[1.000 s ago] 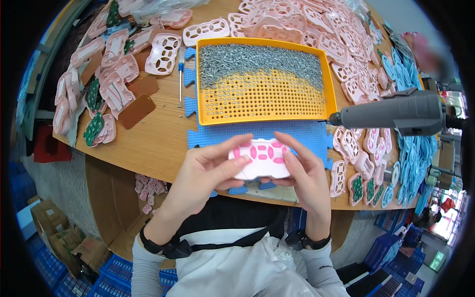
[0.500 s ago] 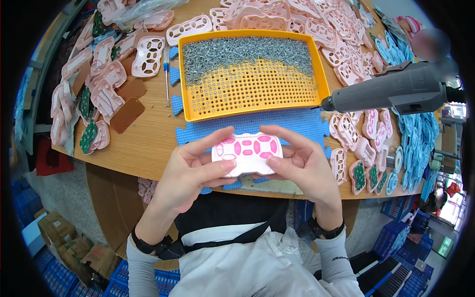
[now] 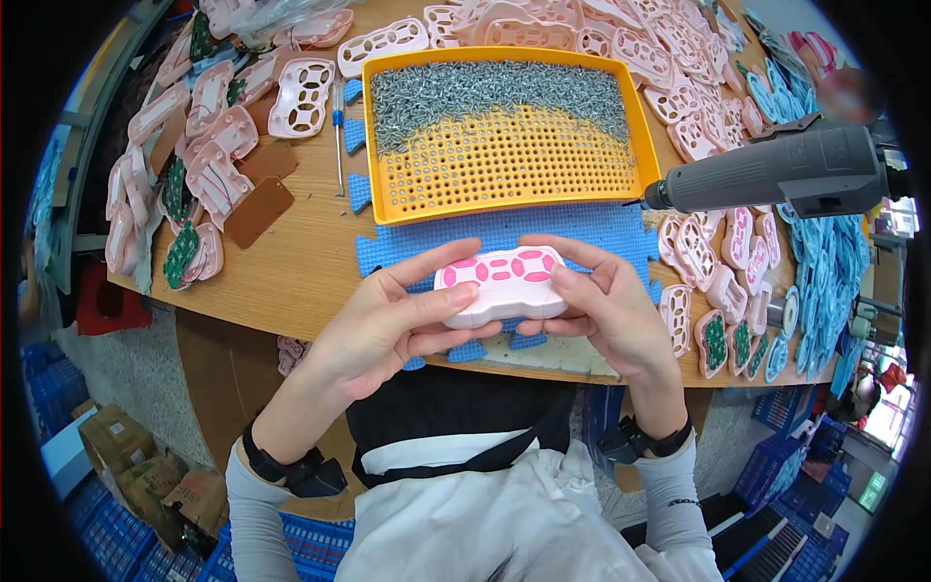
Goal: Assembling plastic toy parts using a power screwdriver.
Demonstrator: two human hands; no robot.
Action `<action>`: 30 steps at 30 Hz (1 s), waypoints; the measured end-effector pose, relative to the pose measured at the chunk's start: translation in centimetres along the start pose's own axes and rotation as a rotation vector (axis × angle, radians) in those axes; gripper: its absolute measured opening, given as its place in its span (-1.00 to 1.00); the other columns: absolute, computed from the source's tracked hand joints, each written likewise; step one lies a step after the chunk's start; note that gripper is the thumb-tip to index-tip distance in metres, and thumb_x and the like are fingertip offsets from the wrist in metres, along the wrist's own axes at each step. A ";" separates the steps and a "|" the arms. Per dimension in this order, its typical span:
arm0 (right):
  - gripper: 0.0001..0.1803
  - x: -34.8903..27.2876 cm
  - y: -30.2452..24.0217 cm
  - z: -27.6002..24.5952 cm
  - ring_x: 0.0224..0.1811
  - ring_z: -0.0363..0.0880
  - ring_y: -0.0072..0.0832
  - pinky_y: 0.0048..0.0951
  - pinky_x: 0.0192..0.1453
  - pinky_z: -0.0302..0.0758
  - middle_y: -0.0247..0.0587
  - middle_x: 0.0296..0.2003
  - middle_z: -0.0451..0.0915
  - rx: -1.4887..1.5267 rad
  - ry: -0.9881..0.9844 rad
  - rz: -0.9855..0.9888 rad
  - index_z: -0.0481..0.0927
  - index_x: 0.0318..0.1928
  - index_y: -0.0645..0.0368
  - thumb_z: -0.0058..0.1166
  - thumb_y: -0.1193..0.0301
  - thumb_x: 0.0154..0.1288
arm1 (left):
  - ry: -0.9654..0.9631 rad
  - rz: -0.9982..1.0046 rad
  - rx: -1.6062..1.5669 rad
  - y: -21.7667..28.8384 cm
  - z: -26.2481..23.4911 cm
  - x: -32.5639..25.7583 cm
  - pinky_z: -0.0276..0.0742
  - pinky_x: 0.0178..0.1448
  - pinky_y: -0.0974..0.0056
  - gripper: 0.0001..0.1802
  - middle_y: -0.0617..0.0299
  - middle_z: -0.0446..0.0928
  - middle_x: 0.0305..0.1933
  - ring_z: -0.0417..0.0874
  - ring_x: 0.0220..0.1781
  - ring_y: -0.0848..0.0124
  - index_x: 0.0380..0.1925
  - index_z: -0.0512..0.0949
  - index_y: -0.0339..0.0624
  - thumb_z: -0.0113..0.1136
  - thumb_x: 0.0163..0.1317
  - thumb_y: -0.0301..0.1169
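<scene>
My left hand (image 3: 388, 320) and right hand (image 3: 626, 301) had a white gamepad-shaped casing (image 3: 506, 305) between them, one at each end, with the fingers of both clamped on it. The left thumb (image 3: 456, 297) pressed on the top face by the pink keys (image 3: 498, 276), the right thumb lay at the opposite end, and the index fingers curved round the far side. What the hidden fingertips were doing underneath, I could not tell.

The casing was off the desk (image 3: 281, 281), above the near part of the blue foam mat (image 3: 538, 221), tilted so that its near side wall faced me. That tilt seemed right to me: it showed the keys and the wall together. A level, even grip from both ends looked best, firm enough against slipping yet light, since a hard thumb could push a key down or hide one. Turning it by the wrists, I judged, would be steadier than shifting the fingers. Holding it over the foam also made sense, in case it slipped.

Just beyond stood the yellow tray (image 3: 514, 206) of screws (image 3: 495, 92), and to its right the grey power screwdriver (image 3: 776, 172); I reckoned my elbows should be clear of both.
</scene>
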State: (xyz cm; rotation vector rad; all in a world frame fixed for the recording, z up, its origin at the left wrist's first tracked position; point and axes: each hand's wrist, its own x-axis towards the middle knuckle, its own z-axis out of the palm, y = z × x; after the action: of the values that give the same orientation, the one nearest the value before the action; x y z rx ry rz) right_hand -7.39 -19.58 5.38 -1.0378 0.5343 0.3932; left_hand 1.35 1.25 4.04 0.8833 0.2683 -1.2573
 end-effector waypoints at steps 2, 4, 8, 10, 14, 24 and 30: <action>-0.48 -0.3 -0.1 0.6 -0.22 0.65 -0.48 -0.63 -0.17 0.60 -0.01 -0.14 0.59 -0.065 0.016 -0.062 0.30 0.21 0.33 0.08 0.40 0.30 | -0.024 0.031 0.128 0.2 0.4 -0.3 0.58 0.06 0.35 -0.43 -0.03 0.48 0.04 0.61 0.00 0.25 0.24 0.22 -0.30 0.14 0.23 -0.52; -0.48 -0.6 0.2 1.0 -0.17 0.62 -0.50 -0.60 -0.08 0.58 0.00 -0.10 0.57 -0.131 0.027 -0.123 0.28 0.23 0.33 0.06 0.44 0.30 | -0.033 0.237 0.274 -1.2 0.2 -0.2 0.52 0.11 0.33 -0.43 -0.01 0.47 0.06 0.56 0.06 0.29 0.24 0.21 -0.31 0.13 0.23 -0.54; -0.54 -0.9 1.7 0.6 0.07 0.46 -0.49 -0.51 0.10 0.45 -0.10 0.12 0.41 -0.324 0.040 -0.389 0.30 0.22 0.32 -0.04 0.57 0.31 | 0.077 0.723 0.523 -3.3 1.4 -0.1 0.50 0.10 0.32 -0.48 0.08 0.45 0.09 0.50 0.10 0.40 0.19 0.29 -0.35 0.12 0.20 -0.63; -0.56 -1.1 2.7 0.1 0.11 0.43 -0.48 -0.48 0.14 0.43 -0.16 0.16 0.37 -0.302 0.022 -0.491 0.32 0.20 0.33 -0.06 0.61 0.31 | 0.092 0.776 0.553 -4.0 1.5 -0.1 0.54 0.03 0.33 -0.51 0.07 0.46 0.07 0.52 0.05 0.40 0.15 0.34 -0.36 0.13 0.18 -0.65; -0.57 -1.6 4.4 0.4 0.11 0.43 -0.47 -0.47 0.18 0.39 -0.13 0.15 0.39 -0.310 0.081 -0.573 0.33 0.18 0.35 -0.07 0.64 0.30 | 0.199 0.831 0.651 -4.8 1.6 -0.4 0.61 -0.20 0.34 -0.56 0.01 0.56 -0.04 0.63 -0.14 0.33 0.02 0.48 -0.34 0.21 0.08 -0.69; -0.25 -1.8 6.2 3.4 0.18 0.33 -0.33 -0.35 0.23 0.33 -0.05 0.15 0.22 -0.223 0.095 -0.707 0.14 0.22 0.22 0.27 0.59 0.04 | 0.214 1.052 0.969 -5.1 1.9 -1.6 0.58 -0.27 0.34 -0.51 -0.01 0.60 -0.19 0.67 -0.28 0.25 -0.04 0.55 -0.27 0.31 -0.07 -0.67; -0.23 -1.1 5.4 3.7 0.03 0.39 -0.49 -0.44 0.11 0.44 -0.21 -0.01 0.22 -0.333 0.237 -0.596 0.18 0.09 0.20 0.39 0.59 -0.11 | 0.211 1.061 1.102 -4.7 1.8 -1.4 0.59 -0.28 0.35 -0.48 0.01 0.60 -0.20 0.67 -0.32 0.26 0.00 0.53 -0.28 0.32 -0.07 -0.64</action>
State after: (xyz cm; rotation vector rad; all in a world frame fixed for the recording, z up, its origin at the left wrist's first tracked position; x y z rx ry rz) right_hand -10.37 -13.91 3.68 -1.5158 0.3489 -0.1807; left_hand -3.88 0.76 4.10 1.7624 -0.7477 -0.2053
